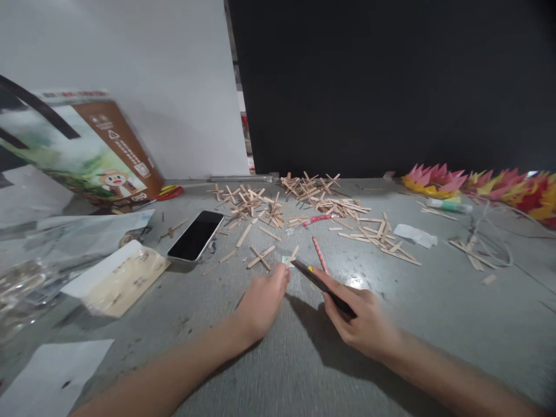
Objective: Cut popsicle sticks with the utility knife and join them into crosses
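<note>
My left hand (264, 298) is closed, thumb and fingers pinching a small wooden craft stick (295, 253) that pokes up past the fingertips. How much of the stick lies inside the grip is hidden. My right hand (362, 315) is wrapped round a long dark hand tool (324, 285) with a yellow part on its side, which looks like a utility knife. Its tip meets the stick beside my left thumb. A crossed pair of sticks (261, 258) lies just beyond my left hand. Behind my right fingers rests a pink-and-white striped straw-like piece (320, 255).
Piles of crossed wooden sticks (310, 188) spread along the back. Left stand a phone (196, 236), a plastic-wrapped packet (125, 281) and a printed bag (99, 150). Right are pink-yellow paper petals (434, 180), a glue-stick-like tube (449, 205) and a white cable (506, 249). A black panel (391, 87) rises behind.
</note>
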Demonstrator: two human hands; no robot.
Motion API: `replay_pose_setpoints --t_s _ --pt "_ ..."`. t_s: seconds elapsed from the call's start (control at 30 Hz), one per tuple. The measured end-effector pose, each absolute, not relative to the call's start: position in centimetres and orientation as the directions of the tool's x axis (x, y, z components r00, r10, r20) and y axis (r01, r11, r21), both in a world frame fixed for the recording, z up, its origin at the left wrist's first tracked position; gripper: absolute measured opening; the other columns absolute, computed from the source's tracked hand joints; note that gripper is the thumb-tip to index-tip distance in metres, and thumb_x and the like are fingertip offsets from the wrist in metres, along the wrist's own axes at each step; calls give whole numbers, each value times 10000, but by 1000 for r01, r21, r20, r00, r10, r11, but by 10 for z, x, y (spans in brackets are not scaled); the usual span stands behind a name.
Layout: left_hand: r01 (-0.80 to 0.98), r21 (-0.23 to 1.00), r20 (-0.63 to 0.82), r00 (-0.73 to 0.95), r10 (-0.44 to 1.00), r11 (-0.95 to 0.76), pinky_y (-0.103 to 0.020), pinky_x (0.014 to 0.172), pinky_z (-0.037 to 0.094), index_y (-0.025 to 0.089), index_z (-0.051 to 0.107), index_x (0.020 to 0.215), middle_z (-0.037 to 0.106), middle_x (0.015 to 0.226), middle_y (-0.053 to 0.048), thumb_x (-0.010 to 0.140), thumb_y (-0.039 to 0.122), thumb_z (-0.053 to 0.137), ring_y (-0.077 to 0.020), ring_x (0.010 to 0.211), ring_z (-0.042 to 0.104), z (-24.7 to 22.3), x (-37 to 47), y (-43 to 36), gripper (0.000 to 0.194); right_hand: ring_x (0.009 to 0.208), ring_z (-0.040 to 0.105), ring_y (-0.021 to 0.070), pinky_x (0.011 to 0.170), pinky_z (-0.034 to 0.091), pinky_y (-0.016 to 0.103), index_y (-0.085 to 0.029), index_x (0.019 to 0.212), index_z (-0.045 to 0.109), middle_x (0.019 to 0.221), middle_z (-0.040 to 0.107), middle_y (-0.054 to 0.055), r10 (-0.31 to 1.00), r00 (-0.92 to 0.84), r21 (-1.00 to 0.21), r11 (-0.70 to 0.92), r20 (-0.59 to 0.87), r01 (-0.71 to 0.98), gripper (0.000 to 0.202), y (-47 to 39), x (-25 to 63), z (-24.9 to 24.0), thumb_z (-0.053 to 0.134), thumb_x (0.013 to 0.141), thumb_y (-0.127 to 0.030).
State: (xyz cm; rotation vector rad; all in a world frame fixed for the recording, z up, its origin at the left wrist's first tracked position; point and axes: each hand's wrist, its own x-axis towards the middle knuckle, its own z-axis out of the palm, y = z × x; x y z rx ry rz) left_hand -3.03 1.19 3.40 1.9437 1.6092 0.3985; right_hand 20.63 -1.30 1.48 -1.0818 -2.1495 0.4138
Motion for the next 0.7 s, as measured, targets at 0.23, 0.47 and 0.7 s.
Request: replay_pose_setpoints --t_s 0.23,0.47,0.7 --pt "833 547 -169 205 964 -81 -300 634 296 251 522 1007 630 753 -32 1070 378 240 -218 688 581 34 -30 10 316 423 485 95 487 454 193 -243 1498 563 656 669 -45 873 -347 -672 486 343 559 505 -19 201 19 521 995 -233" --pt "872 482 -169 186 968 -84 -300 644 304 241 556 1046 670 795 -60 1075 359 263 -243 764 654 29 -29 11 317 421 459 96 445 438 190 -238 1477 590 633 649 -48 901 -319 -723 427 293 543 482 -22 197 24 505 1004 -265" --pt "886 458 -189 172 967 -68 -306 654 324 246 570 1082 691 807 -77 1081 368 251 -262 774 670 32 -27 10 341 406 388 100 386 336 200 -242 1443 630 585 604 -53 938 -264 -797 333 225 503 458 -24 193 24 527 998 -285"
